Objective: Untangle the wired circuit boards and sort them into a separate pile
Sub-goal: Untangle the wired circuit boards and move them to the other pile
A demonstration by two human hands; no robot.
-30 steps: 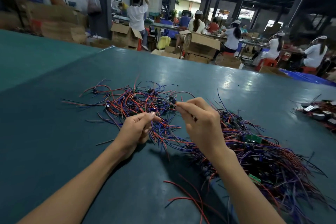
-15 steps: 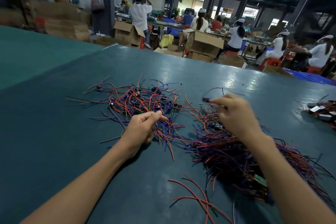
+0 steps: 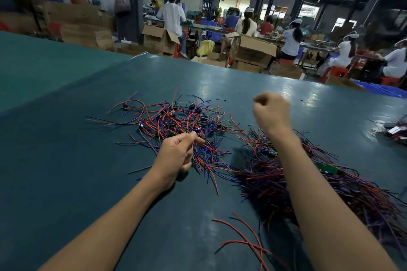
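Red and blue strands sit between the thumb and forefinger of the left hand, which pinches them at centre frame; its other fingers curl under the palm. These strands belong to the loose tangle of red and blue wires with small dark circuit boards, spread across the middle of the frame just above that hand.

The right hand is raised right of centre, its back to the camera and its fingers curled into a fist. Blur makes it impossible to tell whether it holds anything.

Beneath its forearm, filling the lower right, lies the dense heap of red, blue and purple wires, with flat green circuit boards showing among them. The tangle and the heap nearly meet between the hands, bridged by a few stray strands. Several separate red wires lie at lower centre, between the forearms.

All of this rests on the dark teal matted tabletop. At the right edge, a small cluster of wired parts lies well apart from the heap. The upper frame shows seated people in white shirts at long benches, with open brown cardboard boxes on the floor.
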